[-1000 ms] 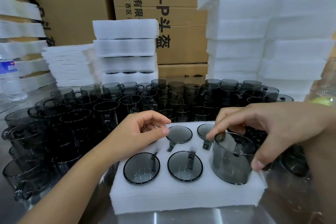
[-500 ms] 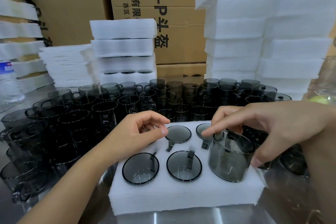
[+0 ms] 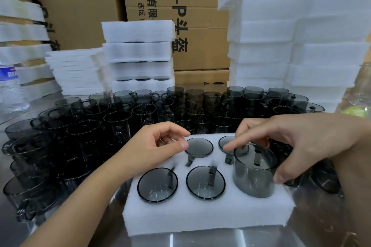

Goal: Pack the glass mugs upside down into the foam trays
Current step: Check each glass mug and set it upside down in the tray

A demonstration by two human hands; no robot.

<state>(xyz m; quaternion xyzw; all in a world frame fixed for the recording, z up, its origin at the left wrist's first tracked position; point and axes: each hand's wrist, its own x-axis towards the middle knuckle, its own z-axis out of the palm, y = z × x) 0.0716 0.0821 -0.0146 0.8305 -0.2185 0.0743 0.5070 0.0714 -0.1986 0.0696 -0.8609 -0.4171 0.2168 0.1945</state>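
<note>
**Desk:** What do we have under our hands?

**Floor:** Our right hand (image 3: 297, 142) grips a smoky grey glass mug (image 3: 254, 174), base up. The thumb is on its near wall and the forefinger stretches over the base. The mug stands in the pocket of the white rectangular foam tray (image 3: 200, 214) directly below that hand, with most of its wall above the foam.

**Desk:** And our other hand?

**Floor:** Our left hand (image 3: 158, 146) hangs curled over the tray pocket beneath it, thumb and forefinger tips close together. We cannot tell whether they pinch anything.

**Desk:** What lies between the two?

**Floor:** Four upturned grey mugs (image 3: 205, 182) sit sunk flush in the foam, two between our fingertips and two nearer us.

**Desk:** And farther out?

**Floor:** Beyond both hands, loose upright grey glass mugs (image 3: 120, 118) crowd the shiny steel tabletop (image 3: 200, 240). Behind them rise stacks of white foam trays (image 3: 281, 46) and brown printed cardboard cartons (image 3: 200, 26). Far outside our left hand stands a clear plastic water bottle (image 3: 10, 86).
</note>
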